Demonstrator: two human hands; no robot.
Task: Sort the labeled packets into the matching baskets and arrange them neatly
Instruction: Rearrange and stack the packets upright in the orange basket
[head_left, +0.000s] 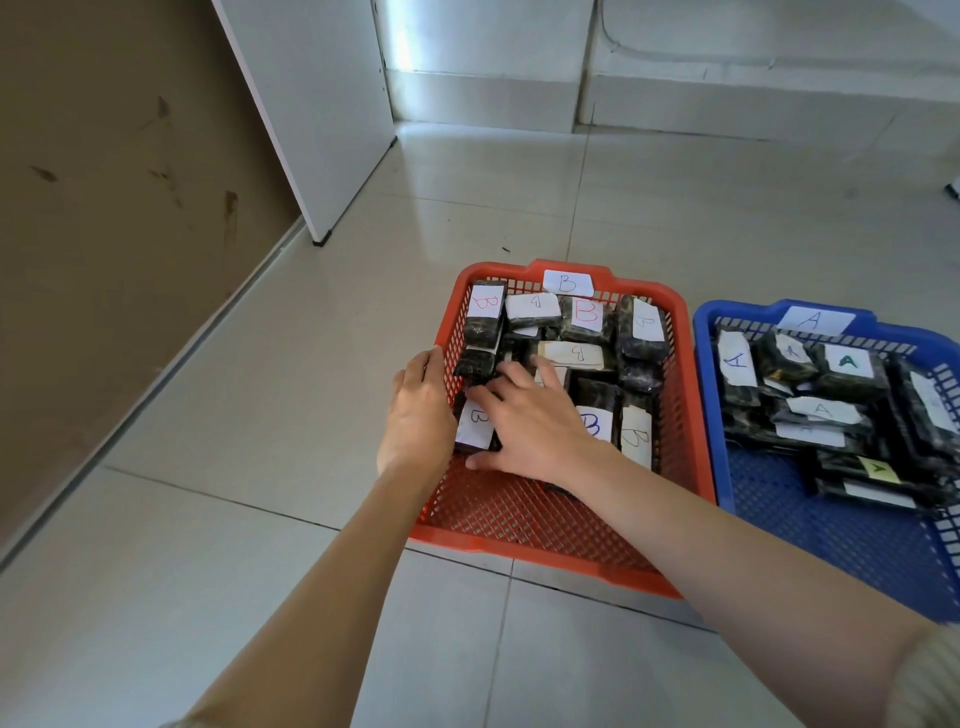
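Head view: the right hand (530, 421) lies flat, fingers spread, on the B packets (587, 317) inside the red basket (519, 519). The left hand (421, 410) sits at the basket's left wall beside the front packet (475, 423); its fingers are hidden, so their hold cannot be told. The A packets (847, 364) lie in the blue basket (810, 530). The packets look like small, light, firm blocks in slick wrap, so pinching one by its long sides should stop it slipping.
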